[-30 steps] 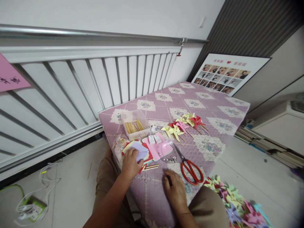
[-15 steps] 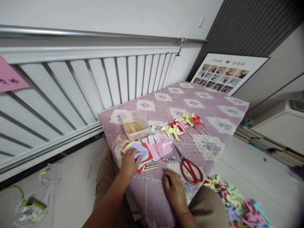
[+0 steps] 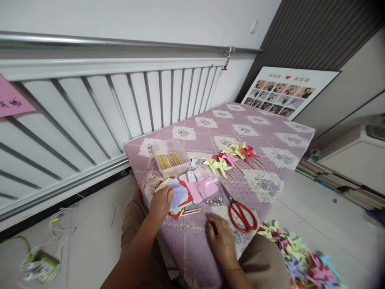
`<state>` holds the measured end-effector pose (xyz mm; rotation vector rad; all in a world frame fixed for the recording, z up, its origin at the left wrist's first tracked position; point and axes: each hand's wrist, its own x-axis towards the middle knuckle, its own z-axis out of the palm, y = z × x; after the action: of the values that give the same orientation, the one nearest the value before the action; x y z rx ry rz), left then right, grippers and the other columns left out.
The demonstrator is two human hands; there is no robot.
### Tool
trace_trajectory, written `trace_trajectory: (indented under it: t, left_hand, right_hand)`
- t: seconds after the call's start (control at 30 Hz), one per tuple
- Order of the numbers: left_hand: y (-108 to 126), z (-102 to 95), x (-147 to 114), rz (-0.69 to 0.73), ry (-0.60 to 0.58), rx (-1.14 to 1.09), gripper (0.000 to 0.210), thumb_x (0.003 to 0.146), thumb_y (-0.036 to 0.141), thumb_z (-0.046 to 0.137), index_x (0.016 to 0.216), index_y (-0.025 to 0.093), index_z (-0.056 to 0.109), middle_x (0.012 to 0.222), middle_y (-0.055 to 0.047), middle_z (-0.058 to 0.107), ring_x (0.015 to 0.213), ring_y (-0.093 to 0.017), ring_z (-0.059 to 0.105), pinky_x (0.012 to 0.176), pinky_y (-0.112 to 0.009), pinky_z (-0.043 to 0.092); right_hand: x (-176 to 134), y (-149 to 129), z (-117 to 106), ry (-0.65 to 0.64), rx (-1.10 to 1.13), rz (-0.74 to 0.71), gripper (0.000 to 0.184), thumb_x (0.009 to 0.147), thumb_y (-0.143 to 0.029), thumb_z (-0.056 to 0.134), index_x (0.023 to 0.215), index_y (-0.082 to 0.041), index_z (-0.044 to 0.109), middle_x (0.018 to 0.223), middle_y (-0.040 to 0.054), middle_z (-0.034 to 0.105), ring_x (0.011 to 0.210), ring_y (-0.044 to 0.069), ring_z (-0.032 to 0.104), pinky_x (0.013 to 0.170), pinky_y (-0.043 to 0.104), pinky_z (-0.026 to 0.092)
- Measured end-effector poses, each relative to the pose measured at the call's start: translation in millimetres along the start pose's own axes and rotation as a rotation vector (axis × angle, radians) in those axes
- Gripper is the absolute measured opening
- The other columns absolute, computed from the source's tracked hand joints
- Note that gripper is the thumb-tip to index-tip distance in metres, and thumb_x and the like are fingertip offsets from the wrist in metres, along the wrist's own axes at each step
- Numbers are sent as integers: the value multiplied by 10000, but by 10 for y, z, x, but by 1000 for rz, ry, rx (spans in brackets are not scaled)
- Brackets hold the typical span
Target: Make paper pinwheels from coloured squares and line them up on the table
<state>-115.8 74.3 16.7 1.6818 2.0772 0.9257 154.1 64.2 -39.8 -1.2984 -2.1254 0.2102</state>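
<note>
My left hand (image 3: pixel 161 204) is at the stack of coloured paper squares (image 3: pixel 185 202), its thumb and fingers closed on the left edge of a purple paper sheet (image 3: pixel 178 193) on top. The fingertips are partly hidden. Nearer the right side, my right hand (image 3: pixel 221 241) rests on the cloth, fingers loosely bent, thumb apart, with nothing visible in it. Scissors (image 3: pixel 242 216) with red handles lie just beyond it. Between the hands are a few thin sticks (image 3: pixel 191 211). A clear round container (image 3: pixel 212 190) and small metal pieces (image 3: pixel 219 200) lie behind them.
A clear plastic box (image 3: pixel 171 158) holds several sticks, beside a small round tub (image 3: pixel 152 178). Finished paper pinwheels (image 3: pixel 231 158) lie on the flowered cloth (image 3: pixel 240 130). More pinwheels (image 3: pixel 300 257) are heaped at the lower right. A white radiator (image 3: pixel 120 104) borders the table.
My left hand has shifted slightly left and back over the paper stack, showing more of the purple sheet. My right hand has stayed in place.
</note>
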Motion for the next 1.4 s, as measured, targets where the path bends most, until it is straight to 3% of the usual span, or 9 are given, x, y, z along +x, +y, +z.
trace_trajectory:
  t: [0.37,0.6,0.93,1.13,1.23,1.4]
  left_hand:
    - [-54,-99,88,-175,-35,-4,348,935,349,325,900,186,629,816,-70,681,770,-207,617,686,-303,418]
    - [-114,-136,129,-199,7,-81,353,929,338,323,841,173,623,797,-69,665,749,-194,593,702,-307,426]
    - [-130,-162,164,-253,23,-120,272,844,253,454,983,172,673,948,-85,709,880,-211,629,789,-313,458]
    - [-145,-176,147,-281,49,-144,254,837,261,479,962,180,683,940,-81,720,875,-215,644,786,-323,476]
    - [-144,-182,128,-236,122,-189,220,828,249,493,933,195,679,919,-68,717,858,-206,646,792,-324,483]
    - [-58,-268,51,-48,353,-258,188,814,190,494,911,202,655,970,-50,680,950,-186,611,905,-347,461]
  right_hand:
    - [-3,10,6,8,12,-7,157,855,-226,513,956,-195,629,993,104,690,944,264,615,833,443,496]
    - [-7,6,10,2,9,-10,154,859,-224,515,960,-194,627,1001,105,688,952,260,612,840,443,493]
    - [0,14,15,7,10,-7,158,854,-232,517,960,-204,630,1002,105,688,953,265,614,842,447,491]
    - [3,13,8,10,3,-29,147,859,-228,517,958,-198,622,994,104,688,939,256,613,830,438,496]
    - [2,14,9,4,-6,-29,148,862,-227,510,951,-193,623,997,106,689,939,256,615,827,438,497]
    - [-7,17,21,2,-8,-14,156,865,-240,506,956,-193,624,998,104,691,938,258,616,824,436,497]
